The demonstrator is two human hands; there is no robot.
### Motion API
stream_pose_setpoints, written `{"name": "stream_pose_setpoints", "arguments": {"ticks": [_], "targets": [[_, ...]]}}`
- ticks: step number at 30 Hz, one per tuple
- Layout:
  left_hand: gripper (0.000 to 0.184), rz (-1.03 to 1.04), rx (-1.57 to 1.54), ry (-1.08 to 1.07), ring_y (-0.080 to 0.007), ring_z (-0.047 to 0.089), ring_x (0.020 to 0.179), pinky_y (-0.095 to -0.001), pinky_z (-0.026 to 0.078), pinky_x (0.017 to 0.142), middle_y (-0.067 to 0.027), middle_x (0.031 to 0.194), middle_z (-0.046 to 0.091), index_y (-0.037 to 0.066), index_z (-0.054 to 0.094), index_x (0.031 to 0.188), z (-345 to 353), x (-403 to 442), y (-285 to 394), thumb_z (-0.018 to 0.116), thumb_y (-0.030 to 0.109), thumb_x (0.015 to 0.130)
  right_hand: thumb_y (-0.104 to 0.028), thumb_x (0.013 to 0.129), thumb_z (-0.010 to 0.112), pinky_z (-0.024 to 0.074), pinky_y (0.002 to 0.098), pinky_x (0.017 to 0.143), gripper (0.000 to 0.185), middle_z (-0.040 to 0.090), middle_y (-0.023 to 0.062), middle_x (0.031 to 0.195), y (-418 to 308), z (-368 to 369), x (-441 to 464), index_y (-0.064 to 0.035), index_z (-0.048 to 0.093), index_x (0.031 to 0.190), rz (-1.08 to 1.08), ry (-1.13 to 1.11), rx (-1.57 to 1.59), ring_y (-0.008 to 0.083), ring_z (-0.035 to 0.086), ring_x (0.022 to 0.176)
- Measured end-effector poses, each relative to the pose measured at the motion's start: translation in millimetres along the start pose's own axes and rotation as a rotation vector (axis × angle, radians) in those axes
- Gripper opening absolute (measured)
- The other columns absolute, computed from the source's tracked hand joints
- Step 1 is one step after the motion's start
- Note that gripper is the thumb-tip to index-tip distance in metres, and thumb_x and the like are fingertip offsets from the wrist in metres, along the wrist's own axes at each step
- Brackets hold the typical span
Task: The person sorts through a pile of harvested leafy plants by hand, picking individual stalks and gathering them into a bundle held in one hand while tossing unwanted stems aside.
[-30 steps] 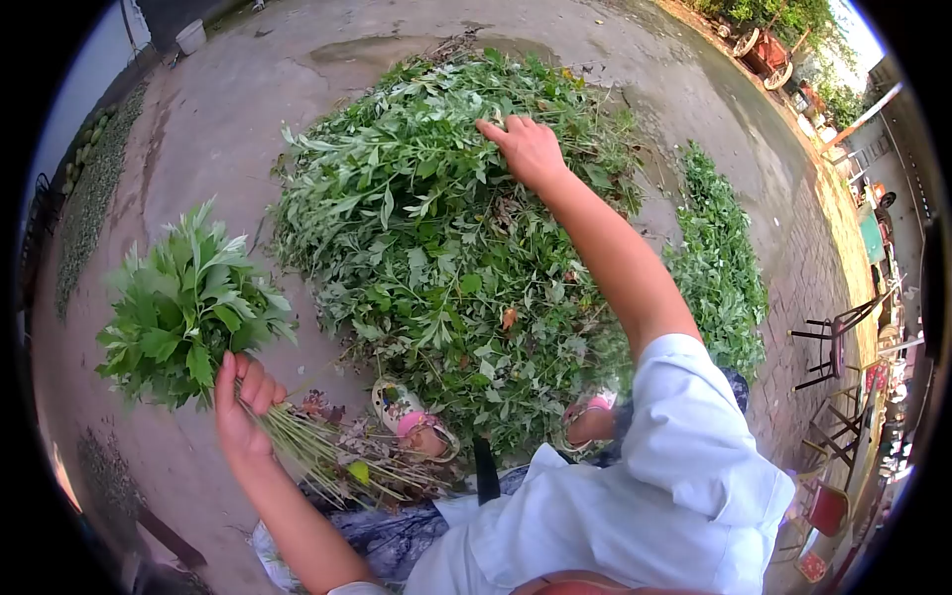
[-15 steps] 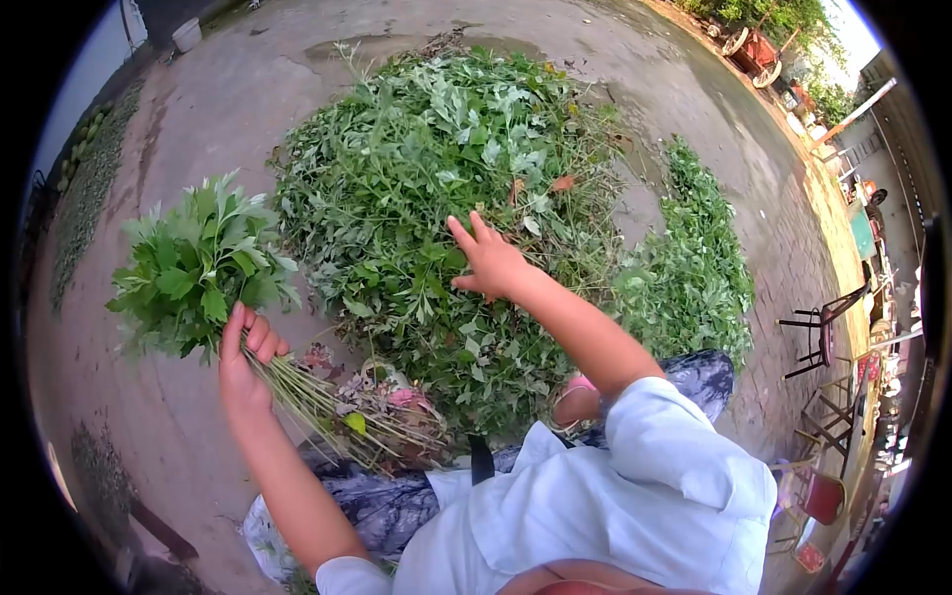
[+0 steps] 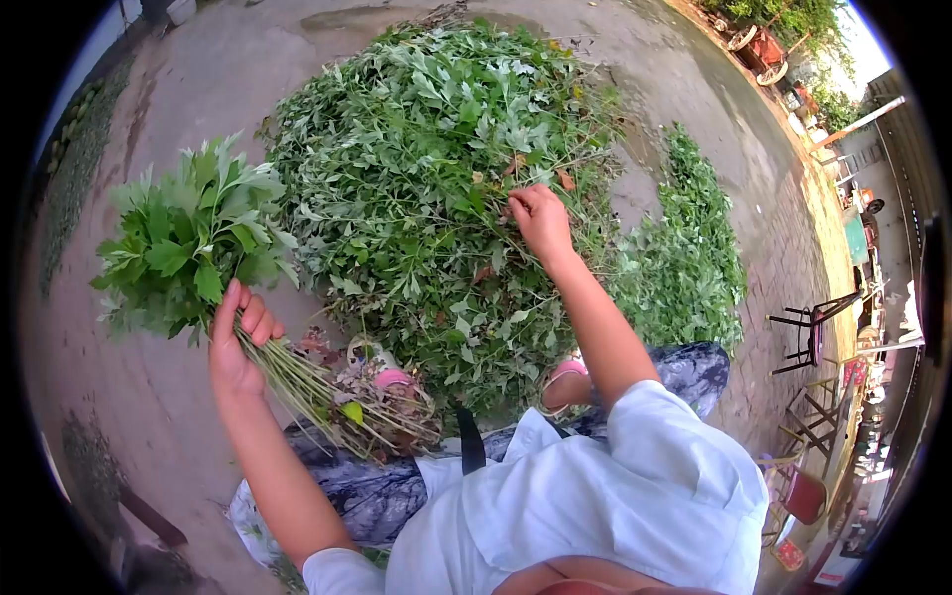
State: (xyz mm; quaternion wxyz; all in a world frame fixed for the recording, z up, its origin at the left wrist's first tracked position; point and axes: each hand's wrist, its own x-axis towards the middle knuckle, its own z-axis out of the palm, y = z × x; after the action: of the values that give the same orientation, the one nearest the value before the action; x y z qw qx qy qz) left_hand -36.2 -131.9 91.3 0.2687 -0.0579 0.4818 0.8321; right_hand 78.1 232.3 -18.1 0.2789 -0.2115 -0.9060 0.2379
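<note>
My left hand [image 3: 243, 342] is wrapped round the stems of a leafy green bunch [image 3: 193, 238], held off to the left with the leaves up and the long stems pointing down toward my lap. My right hand [image 3: 540, 220] is over the right part of a large pile of cut leafy plants [image 3: 407, 169], its fingers drawn together in a pinch at the plants. Whatever lies between those fingertips is too small to make out. Some brown dried leaves show in the pile near this hand.
A smaller green heap [image 3: 694, 248] lies right of the pile. My feet in clogs [image 3: 567, 382] are at the pile's near edge. Chairs [image 3: 815, 327] stand at the right, a red cart [image 3: 764, 52] at the upper right, and a white bucket [image 3: 180, 11] at the upper left.
My right hand first came back from the pile's far part with fingers spread, then moved right and up and closed. The left hand still holds its bunch.
</note>
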Motion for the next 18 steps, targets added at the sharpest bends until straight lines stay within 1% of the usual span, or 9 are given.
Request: {"name": "stream_pose_setpoints", "arguments": {"ticks": [1, 3, 4, 6, 7, 10, 15, 16, 18], "targets": [[0.021, 0.005, 0.001, 0.0, -0.0051, 0.03, 0.042, -0.022, 0.03, 0.047, 0.0062, 0.051, 0.033, 0.014, 0.041, 0.071, 1, 0, 0, 0.048, 0.026, 0.086, -0.014, 0.075, 0.055, 0.0442, 0.0364, 0.067, 0.013, 0.058, 0.0119, 0.076, 1, 10, 9, -0.0042, 0.062, 0.08, -0.002, -0.002, 0.001, 0.0278, 0.055, 0.072], [0.021, 0.012, 0.0, -0.001, -0.0052, 0.03, 0.042, -0.0221, 0.031, 0.047, 0.0061, 0.051, 0.033, 0.014, 0.041, 0.071, 1, 0, 0, 0.048, 0.026, 0.086, -0.018, 0.074, 0.056, 0.0448, 0.0382, 0.067, 0.014, 0.059, 0.0115, 0.076, 6, 31, 24, -0.0061, 0.062, 0.079, -0.188, 0.035, -0.268, 0.0289, 0.055, 0.074], [0.021, 0.004, 0.003, 0.003, -0.0053, 0.03, 0.042, -0.0223, 0.03, 0.047, 0.006, 0.051, 0.033, 0.014, 0.04, 0.071, 1, 0, 0, 0.048, 0.026, 0.086, -0.018, 0.074, 0.056, 0.0448, 0.0382, 0.067, 0.014, 0.059, 0.0115, 0.076, 4, 38, 28, -0.0061, 0.062, 0.079, -0.19, 0.035, -0.268, 0.0289, 0.055, 0.074], [0.021, 0.001, 0.003, 0.004, -0.0054, 0.03, 0.042, -0.0224, 0.03, 0.047, 0.006, 0.051, 0.033, 0.014, 0.04, 0.071, 2, 1, 0, 0.048, 0.026, 0.086, -0.021, 0.071, 0.058, 0.0452, 0.04, 0.067, 0.017, 0.06, 0.0115, 0.075, -1, 48, 36, -0.007, 0.061, 0.079, 0.008, -0.277, -0.456, 0.0297, 0.056, 0.074], [0.021, 0.004, 0.017, 0.007, -0.0055, 0.03, 0.041, -0.0225, 0.03, 0.047, 0.0058, 0.051, 0.033, 0.014, 0.04, 0.071, 1, 2, 0, 0.048, 0.026, 0.086, -0.021, 0.068, 0.058, 0.0452, 0.0411, 0.066, 0.02, 0.059, 0.0143, 0.073, -3, 51, 38, -0.0045, 0.058, 0.08, 0.072, -0.378, -0.275, 0.0318, 0.056, 0.073], [0.021, 0.014, 0.039, 0.01, -0.0057, 0.029, 0.041, -0.0228, 0.03, 0.047, 0.0056, 0.051, 0.033, 0.014, 0.04, 0.071, -1, 3, 0, 0.047, 0.026, 0.086, -0.017, 0.071, 0.054, 0.0436, 0.0414, 0.067, 0.021, 0.057, 0.0201, 0.075, -33, 31, 25, -0.0006, 0.054, 0.084, -0.048, -0.519, 0.046, 0.0363, 0.054, 0.074], [0.022, 0.01, 0.035, -0.024, -0.0078, 0.033, 0.042, -0.0257, 0.033, 0.05, 0.004, 0.052, 0.035, 0.012, 0.041, 0.071, -7, 4, 0, 0.049, 0.026, 0.085, -0.013, 0.074, 0.051, 0.0426, 0.0391, 0.071, 0.022, 0.054, 0.0185, 0.083, -78, -26, -17, -0.0001, 0.049, 0.091, -0.131, -0.772, 0.193, 0.0345, 0.053, 0.08], [0.022, 0.005, 0.029, -0.021, -0.0078, 0.033, 0.042, -0.0259, 0.033, 0.05, 0.0041, 0.052, 0.035, 0.012, 0.041, 0.071, -8, 3, 0, 0.049, 0.026, 0.085, -0.013, 0.074, 0.051, 0.0426, 0.0391, 0.071, 0.022, 0.054, 0.0185, 0.083, -76, -30, -26, -0.0001, 0.049, 0.091, -0.128, -0.773, 0.192, 0.0345, 0.053, 0.08], [0.022, 0.0, 0.019, -0.018, -0.0077, 0.033, 0.042, -0.026, 0.034, 0.05, 0.0041, 0.052, 0.035, 0.012, 0.041, 0.071, -9, 4, 0, 0.049, 0.026, 0.085, -0.013, 0.074, 0.05, 0.0427, 0.0397, 0.07, 0.022, 0.053, 0.0175, 0.084, -68, -35, -38, -0.001, 0.048, 0.092, -0.045, -0.531, 0.245, 0.0358, 0.053, 0.078]]}}
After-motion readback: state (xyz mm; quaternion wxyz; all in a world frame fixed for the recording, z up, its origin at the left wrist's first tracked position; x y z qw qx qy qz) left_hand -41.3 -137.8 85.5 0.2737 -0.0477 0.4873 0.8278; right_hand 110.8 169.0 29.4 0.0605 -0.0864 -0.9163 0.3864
